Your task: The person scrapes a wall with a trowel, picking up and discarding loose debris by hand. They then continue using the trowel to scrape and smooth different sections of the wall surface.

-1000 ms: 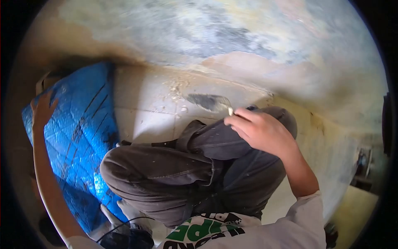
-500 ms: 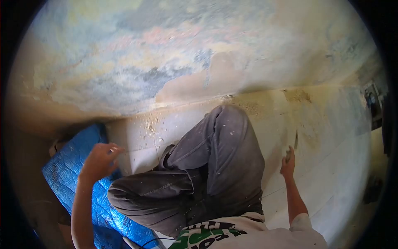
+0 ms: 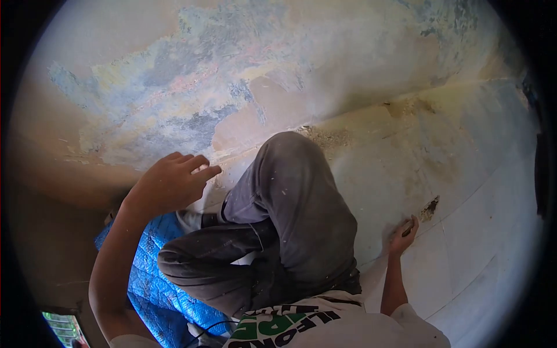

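Note:
My right hand (image 3: 404, 235) is closed round the handle of a scraper (image 3: 430, 209) above the tiled floor, to the right of my knees. The scraper's blade points up and away from me and looks dark and stained. My left hand (image 3: 177, 181) is raised in front of the wall (image 3: 174, 130), its fingers loosely bent and apart, with nothing visible in it. The wall's paint is worn into blue, yellow and pink patches, with a bare beige patch (image 3: 237, 129) near its foot.
My bent legs (image 3: 296, 197) take up the middle. A blue quilted sheet (image 3: 152, 275) lies on the left, partly under my left arm. Crumbled debris (image 3: 328, 137) lies along the wall's base on the pale floor (image 3: 464, 255). A dark object (image 3: 541, 174) stands at the far right.
My left hand has risen and moved right, towards the wall. My right hand has shifted slightly down, and the scraper has turned from edge-on to showing its flat face. The view has also shifted.

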Demonstrator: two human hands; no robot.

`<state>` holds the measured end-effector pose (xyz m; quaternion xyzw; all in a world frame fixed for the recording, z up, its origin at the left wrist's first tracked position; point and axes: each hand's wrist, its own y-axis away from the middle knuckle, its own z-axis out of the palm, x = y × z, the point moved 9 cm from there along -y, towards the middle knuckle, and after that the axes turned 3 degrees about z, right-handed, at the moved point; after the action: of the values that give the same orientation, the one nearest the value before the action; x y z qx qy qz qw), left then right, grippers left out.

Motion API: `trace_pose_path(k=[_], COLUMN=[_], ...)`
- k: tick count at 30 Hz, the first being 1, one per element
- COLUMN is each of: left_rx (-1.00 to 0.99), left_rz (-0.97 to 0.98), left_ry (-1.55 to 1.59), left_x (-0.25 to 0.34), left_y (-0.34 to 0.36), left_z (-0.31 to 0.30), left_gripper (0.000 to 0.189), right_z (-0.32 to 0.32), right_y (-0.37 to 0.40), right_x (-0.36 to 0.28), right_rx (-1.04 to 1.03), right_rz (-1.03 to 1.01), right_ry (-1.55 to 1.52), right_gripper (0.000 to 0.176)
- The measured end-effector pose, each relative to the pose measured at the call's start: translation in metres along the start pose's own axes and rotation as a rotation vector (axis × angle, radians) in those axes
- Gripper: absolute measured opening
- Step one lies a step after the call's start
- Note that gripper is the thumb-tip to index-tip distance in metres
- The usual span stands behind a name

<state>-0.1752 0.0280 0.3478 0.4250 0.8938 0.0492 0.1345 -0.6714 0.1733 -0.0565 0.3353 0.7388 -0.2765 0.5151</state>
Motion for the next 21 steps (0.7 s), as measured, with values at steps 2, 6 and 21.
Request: trace_pose_path(k=[2,6,21], left_rx=[0.090,0.257,0.376], left_rz=[0.038,0.131,0.153], left_ry=[-0.072,-0.004,0.535], left_x=[0.021,0.057,0.079], left_y=[-0.012,-0.036,-0.006], left_z=[-0.025,-0.066,-0.018], left_gripper=[0.040,0.054,0.052], right_z=[-0.004,-0.003,-0.003], right_y=[0.000,0.001,-0.001], right_x=[0.005,0.002,-0.011], right_rx=[-0.008,0.003,0.043], right_rz=[0.121,-0.097,-0.160], right_ry=[-0.089,0.001,0.052], right_gripper=[0.054,0.052,0.048])
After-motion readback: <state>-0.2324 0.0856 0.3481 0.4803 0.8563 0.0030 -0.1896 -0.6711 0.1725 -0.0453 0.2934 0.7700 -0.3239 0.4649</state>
